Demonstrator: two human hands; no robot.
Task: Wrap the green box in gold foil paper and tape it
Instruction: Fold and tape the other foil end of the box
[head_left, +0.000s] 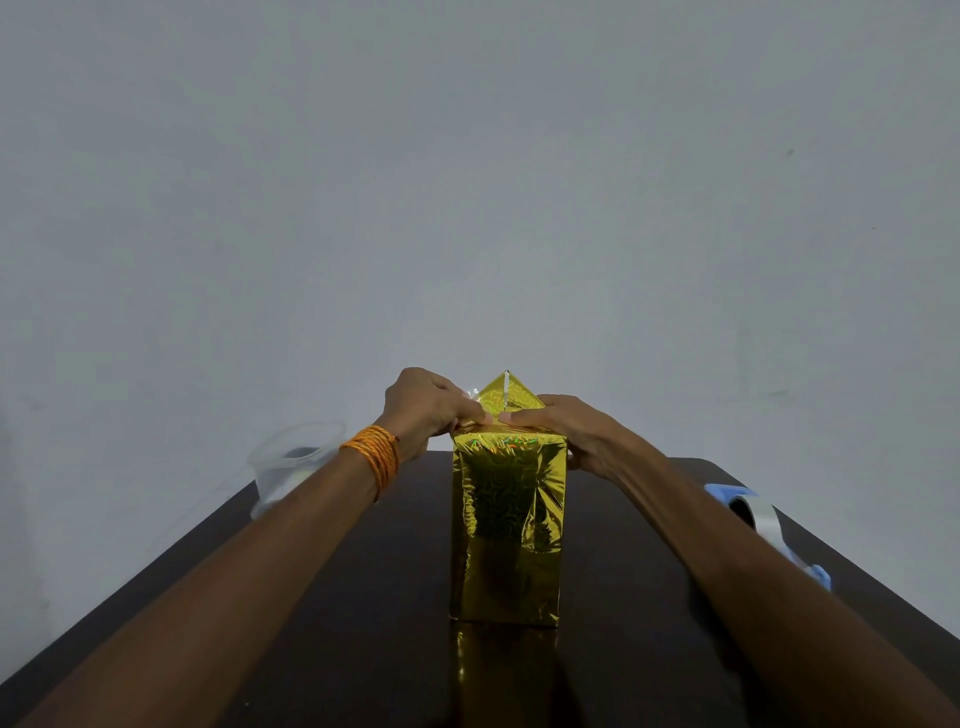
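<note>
1. Gold foil paper (506, 530), shiny with swirly marks, covered a tall wrapped box (504, 577) on every side that showed. The box stood upright in the middle of a dark brown table (363, 597). Its shine showed on the tabletop in front of it.
2. At the far left, a clear plastic tub (291, 467) sat at the table's left edge, partly behind the left arm.
3. A band of orange thread (375, 454) went round the left wrist.
4. The left hand (428, 408) was at the top left of the box. Its fingers were curled, and the tips pinched the foil at the top edge. A small shiny bit stuck up by those fingers, and I could not tell what it was.
5. Between the two hands, a pointed foil flap (506, 397) stood up at the far end of the box top. It was shaped like a triangle, with a thin pale line down its middle.
6. The right hand (569, 431) lay over the top right of the box. Its fingers were quite straight and pressed the foil down flat. The pointing finger reached toward the left hand. The thumb touched the box's right side.
7. At the far right, a blue tape holder (763, 525) with a pale roll of tape lay near the table's right edge, well apart from the box.
8. A plain grey wall (467, 182) stood behind it all.
</note>
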